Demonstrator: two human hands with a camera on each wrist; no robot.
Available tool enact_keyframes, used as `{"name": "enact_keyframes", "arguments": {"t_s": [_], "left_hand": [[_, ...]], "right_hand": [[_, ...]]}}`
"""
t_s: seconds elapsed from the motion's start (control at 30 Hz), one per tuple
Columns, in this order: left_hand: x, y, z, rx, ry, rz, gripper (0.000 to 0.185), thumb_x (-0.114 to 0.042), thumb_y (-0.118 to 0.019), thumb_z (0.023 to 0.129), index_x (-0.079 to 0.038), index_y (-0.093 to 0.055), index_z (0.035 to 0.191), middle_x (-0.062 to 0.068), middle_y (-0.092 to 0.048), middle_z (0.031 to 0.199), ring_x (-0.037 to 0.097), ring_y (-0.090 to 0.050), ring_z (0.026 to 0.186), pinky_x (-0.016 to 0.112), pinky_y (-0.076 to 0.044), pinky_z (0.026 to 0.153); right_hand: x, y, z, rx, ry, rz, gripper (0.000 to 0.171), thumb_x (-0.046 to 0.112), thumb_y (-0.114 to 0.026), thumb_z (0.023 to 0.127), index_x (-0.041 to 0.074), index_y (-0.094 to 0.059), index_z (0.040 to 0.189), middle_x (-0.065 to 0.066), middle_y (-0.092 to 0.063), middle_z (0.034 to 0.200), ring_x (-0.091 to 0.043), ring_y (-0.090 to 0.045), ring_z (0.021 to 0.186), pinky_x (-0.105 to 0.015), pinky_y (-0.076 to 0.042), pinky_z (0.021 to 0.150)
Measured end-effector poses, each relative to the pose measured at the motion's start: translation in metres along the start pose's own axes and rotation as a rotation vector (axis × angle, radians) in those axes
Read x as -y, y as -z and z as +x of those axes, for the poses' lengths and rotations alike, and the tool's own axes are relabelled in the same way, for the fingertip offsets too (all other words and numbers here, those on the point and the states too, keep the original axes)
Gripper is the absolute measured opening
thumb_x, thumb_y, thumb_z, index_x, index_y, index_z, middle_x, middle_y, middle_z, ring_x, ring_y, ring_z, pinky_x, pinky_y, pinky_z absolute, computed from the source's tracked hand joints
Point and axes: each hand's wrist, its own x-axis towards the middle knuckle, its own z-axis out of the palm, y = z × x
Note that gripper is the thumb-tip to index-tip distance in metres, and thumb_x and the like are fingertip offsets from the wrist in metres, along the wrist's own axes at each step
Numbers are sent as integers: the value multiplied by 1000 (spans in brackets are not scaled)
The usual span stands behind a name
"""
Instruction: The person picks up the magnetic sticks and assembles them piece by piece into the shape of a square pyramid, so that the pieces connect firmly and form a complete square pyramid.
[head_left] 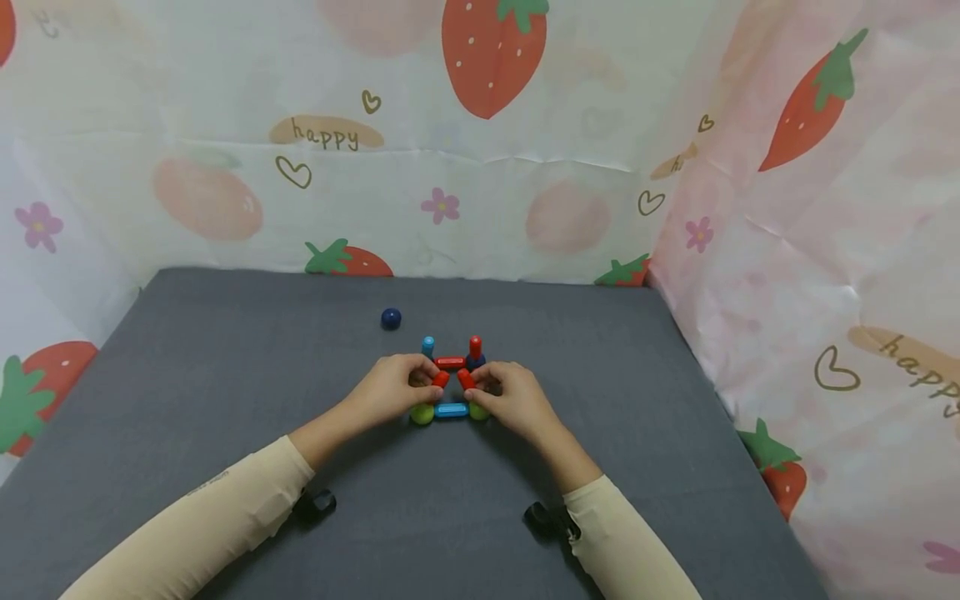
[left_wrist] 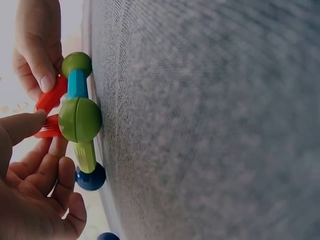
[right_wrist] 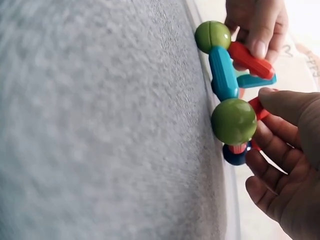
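While my left hand (head_left: 390,388) and right hand (head_left: 510,398) each pinch a red rod (head_left: 440,379) of the ball-and-rod frame (head_left: 451,392) mid-desk (head_left: 225,375), it seems light, smooth, easily pulled apart; I'd grip rods near joints.

Green ball (left_wrist: 80,119) on blue rod (left_wrist: 77,83), red rods (left_wrist: 50,97) pinched by both hands' fingers (left_wrist: 40,67).
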Motion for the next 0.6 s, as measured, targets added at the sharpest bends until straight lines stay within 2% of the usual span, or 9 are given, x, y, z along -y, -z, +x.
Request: {"name": "enact_keyframes", "arguments": {"t_s": [0.17, 0.3, 0.43, 0.53, 0.6], "left_hand": [[5, 4, -1, 19, 2, -18, 24, -29, -76, 94, -14, -72, 113, -3, -73, 100, 13, -66, 91, 35, -55, 82], [8, 13, -2, 8, 8, -18, 25, -29, -75, 95, -14, -72, 114, -2, -73, 102, 14, -66, 92, 34, -55, 79], [9, 24, -1, -66, 27, 41, 28, -30, -73, 97, -11, -71, 117, 2, -73, 105, 19, -66, 94, 36, -55, 76], [10, 31, 3, -139, 57, 81, 35, -32, -72, 97, -9, -70, 123, 5, -72, 113, 24, -64, 101, 40, -55, 81], [13, 34, 7, -162, 64, 78, 40, -33, -73, 97, -9, -67, 128, 7, -70, 120, 27, -62, 109, 45, -55, 88]], "right_hand": [[-3, 6, 1, 33, -12, 40, 20, 31, -77, 94, 20, -76, 110, 9, -71, 96, -12, -62, 92, -33, -54, 77], [-6, 17, 5, 23, -29, 71, 20, 31, -76, 95, 19, -75, 111, 8, -71, 97, -17, -64, 87, -34, -53, 70], [-10, 31, 12, -14, -33, 61, 25, 31, -75, 95, 16, -74, 115, 6, -71, 100, -20, -63, 88, -34, -53, 69], [-13, 39, 20, -37, -27, 55, 29, 32, -75, 96, 14, -73, 119, 4, -70, 105, -21, -62, 93, -36, -53, 73], [-15, 42, 26, -47, -29, 51, 30, 32, -75, 95, 15, -73, 120, 3, -70, 109, -21, -61, 99, -37, -53, 76]]}}
